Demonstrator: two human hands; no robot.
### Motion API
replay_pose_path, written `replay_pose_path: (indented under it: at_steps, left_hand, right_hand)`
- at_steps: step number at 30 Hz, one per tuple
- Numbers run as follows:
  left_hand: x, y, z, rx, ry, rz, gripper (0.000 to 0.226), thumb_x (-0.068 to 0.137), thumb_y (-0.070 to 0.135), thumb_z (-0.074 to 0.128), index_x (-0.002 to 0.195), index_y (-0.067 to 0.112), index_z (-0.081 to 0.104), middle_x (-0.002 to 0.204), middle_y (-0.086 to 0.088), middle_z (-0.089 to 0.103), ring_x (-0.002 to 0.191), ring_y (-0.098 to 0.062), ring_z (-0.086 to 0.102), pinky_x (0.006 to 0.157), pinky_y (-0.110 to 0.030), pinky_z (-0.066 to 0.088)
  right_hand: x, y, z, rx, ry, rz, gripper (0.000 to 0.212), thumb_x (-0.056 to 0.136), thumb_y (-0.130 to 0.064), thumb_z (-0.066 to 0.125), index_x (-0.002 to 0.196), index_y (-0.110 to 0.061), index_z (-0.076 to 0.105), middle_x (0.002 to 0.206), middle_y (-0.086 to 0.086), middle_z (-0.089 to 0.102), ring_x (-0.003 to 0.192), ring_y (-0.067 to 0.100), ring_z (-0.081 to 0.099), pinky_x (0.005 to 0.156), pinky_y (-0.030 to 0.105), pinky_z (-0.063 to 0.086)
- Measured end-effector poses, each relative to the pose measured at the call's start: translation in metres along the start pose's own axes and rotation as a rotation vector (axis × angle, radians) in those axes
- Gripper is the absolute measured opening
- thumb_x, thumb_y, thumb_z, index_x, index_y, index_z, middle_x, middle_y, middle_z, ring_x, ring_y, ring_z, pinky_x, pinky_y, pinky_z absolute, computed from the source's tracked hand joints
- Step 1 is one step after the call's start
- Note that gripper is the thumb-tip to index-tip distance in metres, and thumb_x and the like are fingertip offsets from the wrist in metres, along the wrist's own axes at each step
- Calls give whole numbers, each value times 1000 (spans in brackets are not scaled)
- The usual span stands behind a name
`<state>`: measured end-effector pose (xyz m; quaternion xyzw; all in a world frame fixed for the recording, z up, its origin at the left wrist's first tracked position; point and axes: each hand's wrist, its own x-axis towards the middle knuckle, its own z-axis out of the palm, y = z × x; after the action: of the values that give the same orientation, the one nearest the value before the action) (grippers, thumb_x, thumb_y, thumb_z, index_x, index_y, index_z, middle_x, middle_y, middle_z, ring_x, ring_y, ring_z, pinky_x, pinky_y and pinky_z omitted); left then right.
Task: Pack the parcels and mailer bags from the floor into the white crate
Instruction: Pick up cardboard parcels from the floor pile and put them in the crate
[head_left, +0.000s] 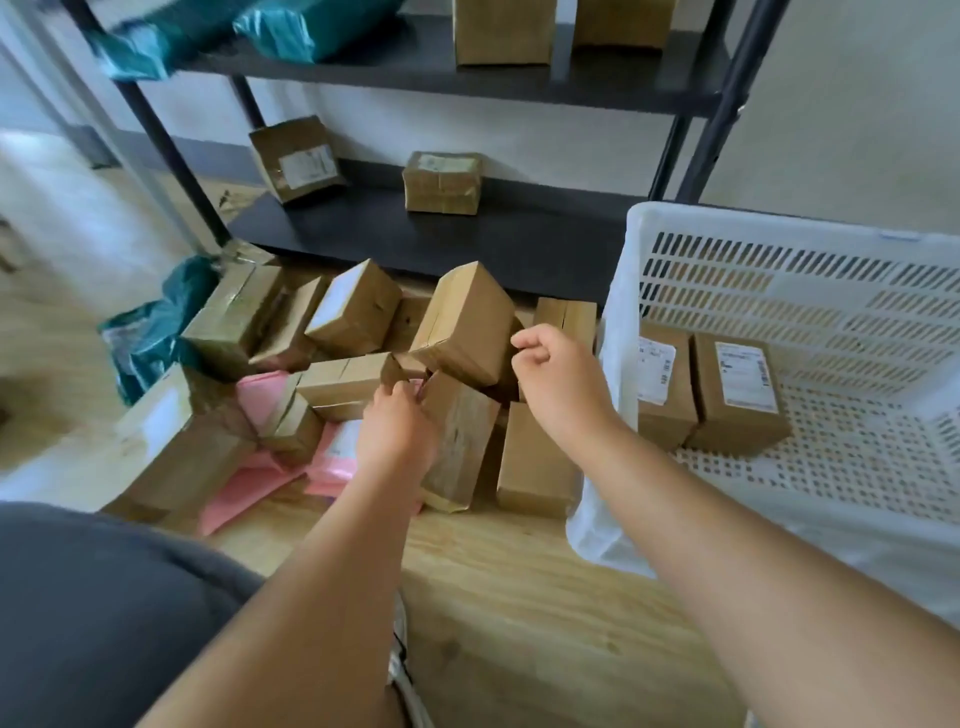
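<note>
Several brown parcels (466, 322) lie heaped on the wooden floor, with pink mailer bags (260, 395) under them and a teal mailer bag (156, 332) at the left. My left hand (397, 426) reaches into the heap, its fingers curled round the right end of a low brown parcel (345, 382). My right hand (558, 379) hovers over the pile beside the tilted parcel, fingers loosely curled and holding nothing. The white crate (779, 244) stands at the right with two labelled parcels (737, 395) upright inside.
A black shelf rack (415, 234) stands behind the heap, with two parcels on its lowest board and more parcels and teal bags on the board above. My knee in dark cloth (104, 597) fills the lower left. Bare wooden floor (519, 597) lies between my arms.
</note>
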<state>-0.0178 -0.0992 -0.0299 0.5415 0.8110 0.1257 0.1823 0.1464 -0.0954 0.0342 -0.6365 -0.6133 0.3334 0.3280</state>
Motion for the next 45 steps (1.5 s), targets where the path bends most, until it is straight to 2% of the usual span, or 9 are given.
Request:
replay_pose_path:
  at_steps: [3, 7, 12, 18, 25, 30, 36, 40, 45]
  left_hand:
    - [3, -25, 21, -2, -101, -53, 39, 94, 14, 43, 132, 13, 49, 133, -11, 49, 120, -32, 50, 95, -41, 44]
    - [9, -55, 44, -70, -163, -171, 56, 92, 10, 43, 147, 19, 35, 142, -8, 45, 114, -33, 57, 93, -43, 47]
    - [13, -67, 65, -151, -146, -168, 43, 100, 16, 37, 142, 12, 41, 138, -15, 51, 121, -34, 51, 96, -39, 43]
    - [20, -68, 82, -162, -155, -166, 36, 98, 15, 39, 131, 16, 53, 120, -11, 63, 105, -32, 57, 76, -32, 41]
    - [18, -64, 74, -177, -145, -159, 52, 92, 13, 42, 141, 27, 45, 125, -7, 60, 105, -32, 60, 86, -45, 54]
    - [5, -52, 57, -241, -199, -135, 45, 95, 20, 45, 140, 26, 47, 117, -5, 66, 92, -27, 64, 73, -29, 48]
    - [-11, -25, 9, -661, -90, -233, 42, 91, 31, 61, 131, 22, 54, 115, 6, 63, 103, -15, 58, 91, -31, 46]
    - [-26, -5, -22, -849, -98, -224, 37, 88, 28, 66, 124, 23, 60, 109, 6, 62, 95, -11, 56, 74, -24, 43]
    - [-40, 11, -50, -950, -112, -153, 42, 89, 3, 59, 125, 24, 60, 95, 12, 59, 87, -3, 56, 57, -13, 41]
  right_hand:
    - [-9, 23, 38, 15, -210, 199, 38, 99, -21, 48, 138, -21, 46, 120, -3, 59, 91, 8, 53, 62, 16, 38]
    - [-14, 57, 76, -82, -384, 458, 54, 97, -31, 52, 147, -18, 35, 142, 3, 46, 119, 24, 52, 94, 34, 44]
    - [-12, 77, 106, -81, -497, 595, 59, 98, -32, 50, 149, -12, 30, 145, 9, 44, 127, 28, 47, 91, 33, 38]
    - [-1, 88, 132, -47, -544, 702, 50, 98, -26, 49, 143, -7, 38, 136, 12, 52, 116, 29, 53, 93, 34, 44]
    - [4, 92, 132, 15, -481, 733, 38, 97, -13, 46, 132, 1, 47, 127, 17, 54, 116, 35, 54, 96, 38, 46]
    - [-1, 87, 108, 114, -366, 752, 47, 86, -24, 66, 127, -6, 53, 120, 11, 59, 106, 30, 58, 85, 34, 46]
    - [-6, 63, 72, 247, -308, 671, 39, 85, -30, 67, 118, -11, 60, 118, 6, 63, 103, 28, 59, 81, 35, 44]
    - [-13, 35, 39, 327, -295, 585, 49, 86, -40, 66, 126, -14, 55, 128, 2, 57, 114, 23, 53, 93, 38, 44]
    - [-25, 1, 0, 371, -301, 499, 76, 85, -42, 68, 147, -18, 31, 149, 5, 39, 134, 27, 39, 105, 42, 33]
